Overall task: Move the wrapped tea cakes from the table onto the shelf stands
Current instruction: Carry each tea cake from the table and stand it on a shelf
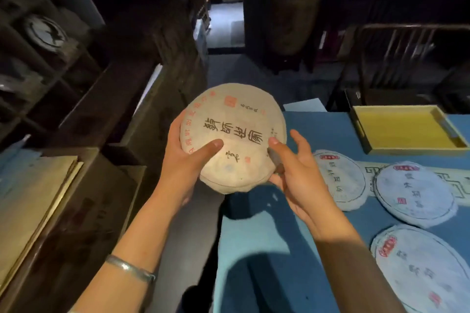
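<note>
Tea cake, round, beige paper wrap with black and red characters (232, 138), held in the air off the left edge of the blue cloth-covered table (279, 249), between table and dark wooden shelving (50, 79). Left of the table: shelving, dim; one pale disc (45, 33) in an upper bay, stands not discernible. Left hand (183, 157) grips the cake's left rim, thumb on its face. Right hand (295, 173) cups the right rim, thumb on top, fingers loosely spread. Risk: right hold looks light; turning toward the shelf could let the cake slip or tear the wrap. On the table: three pale blue-white wrapped cakes (414, 190). Far end: yellow wooden tray (404, 129), nothing visible in it.
</note>
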Demonstrator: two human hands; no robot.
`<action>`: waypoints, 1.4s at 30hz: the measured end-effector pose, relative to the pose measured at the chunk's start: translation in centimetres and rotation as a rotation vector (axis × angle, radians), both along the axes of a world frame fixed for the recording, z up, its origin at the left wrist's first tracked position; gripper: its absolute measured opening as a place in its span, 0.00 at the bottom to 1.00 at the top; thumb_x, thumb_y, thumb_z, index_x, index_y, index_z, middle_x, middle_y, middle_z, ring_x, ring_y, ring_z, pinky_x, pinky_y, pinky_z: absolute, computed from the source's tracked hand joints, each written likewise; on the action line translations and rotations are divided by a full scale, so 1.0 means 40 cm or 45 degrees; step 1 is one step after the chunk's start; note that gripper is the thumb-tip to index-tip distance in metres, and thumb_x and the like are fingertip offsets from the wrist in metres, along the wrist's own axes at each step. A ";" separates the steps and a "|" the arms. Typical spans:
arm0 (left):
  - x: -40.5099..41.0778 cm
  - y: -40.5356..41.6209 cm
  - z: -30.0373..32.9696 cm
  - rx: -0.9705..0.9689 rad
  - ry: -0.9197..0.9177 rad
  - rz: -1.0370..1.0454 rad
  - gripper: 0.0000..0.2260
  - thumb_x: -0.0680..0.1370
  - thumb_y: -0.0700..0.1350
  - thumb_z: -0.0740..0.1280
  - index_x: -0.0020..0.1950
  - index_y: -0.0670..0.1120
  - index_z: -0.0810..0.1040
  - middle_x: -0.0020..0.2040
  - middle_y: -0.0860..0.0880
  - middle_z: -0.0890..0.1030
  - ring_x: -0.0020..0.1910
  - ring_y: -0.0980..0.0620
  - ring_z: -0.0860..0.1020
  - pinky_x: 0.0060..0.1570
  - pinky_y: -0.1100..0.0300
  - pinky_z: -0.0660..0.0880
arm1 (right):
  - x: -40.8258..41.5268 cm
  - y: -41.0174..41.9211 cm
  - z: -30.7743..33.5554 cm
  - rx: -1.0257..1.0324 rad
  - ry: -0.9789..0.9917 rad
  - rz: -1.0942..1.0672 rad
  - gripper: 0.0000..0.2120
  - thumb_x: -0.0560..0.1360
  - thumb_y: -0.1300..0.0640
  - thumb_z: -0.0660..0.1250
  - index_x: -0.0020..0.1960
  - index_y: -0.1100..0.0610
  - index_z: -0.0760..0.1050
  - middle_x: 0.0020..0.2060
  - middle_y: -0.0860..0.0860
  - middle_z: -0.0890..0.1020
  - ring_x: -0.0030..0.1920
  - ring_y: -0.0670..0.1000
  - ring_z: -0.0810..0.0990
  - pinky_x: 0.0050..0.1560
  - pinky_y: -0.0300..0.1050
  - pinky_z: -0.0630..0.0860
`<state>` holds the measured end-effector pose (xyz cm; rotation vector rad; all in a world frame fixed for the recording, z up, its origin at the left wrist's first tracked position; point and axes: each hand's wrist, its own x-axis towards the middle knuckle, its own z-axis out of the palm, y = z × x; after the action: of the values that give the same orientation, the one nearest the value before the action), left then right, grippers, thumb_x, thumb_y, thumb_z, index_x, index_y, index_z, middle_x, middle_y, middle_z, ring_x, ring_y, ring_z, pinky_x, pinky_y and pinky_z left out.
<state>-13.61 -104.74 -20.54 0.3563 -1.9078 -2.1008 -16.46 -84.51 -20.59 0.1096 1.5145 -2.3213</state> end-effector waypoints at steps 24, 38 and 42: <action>0.617 -0.646 0.253 0.312 0.481 0.723 0.40 0.66 0.45 0.77 0.71 0.69 0.63 0.66 0.57 0.78 0.62 0.53 0.79 0.54 0.47 0.80 | 0.465 -0.932 0.258 -0.406 0.478 0.309 0.27 0.71 0.52 0.71 0.68 0.47 0.69 0.62 0.49 0.81 0.62 0.51 0.80 0.60 0.53 0.79; 1.123 -1.046 0.307 0.273 0.627 1.289 0.36 0.58 0.39 0.83 0.63 0.56 0.76 0.56 0.48 0.85 0.55 0.48 0.83 0.46 0.49 0.82 | 0.806 -1.425 0.318 -0.430 0.399 1.227 0.28 0.70 0.43 0.71 0.68 0.47 0.72 0.63 0.51 0.81 0.60 0.54 0.82 0.51 0.51 0.82; 1.200 -1.109 0.329 0.180 0.649 1.488 0.37 0.56 0.42 0.84 0.61 0.61 0.77 0.55 0.53 0.85 0.54 0.53 0.83 0.43 0.53 0.82 | 0.777 -1.514 0.363 -0.218 0.758 1.073 0.24 0.66 0.38 0.67 0.61 0.37 0.70 0.62 0.48 0.79 0.58 0.47 0.81 0.48 0.43 0.78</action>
<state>34.39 -149.09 -7.37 0.6686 -0.8624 -1.3118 14.60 -145.07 -6.08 -1.1223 1.2107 -1.8066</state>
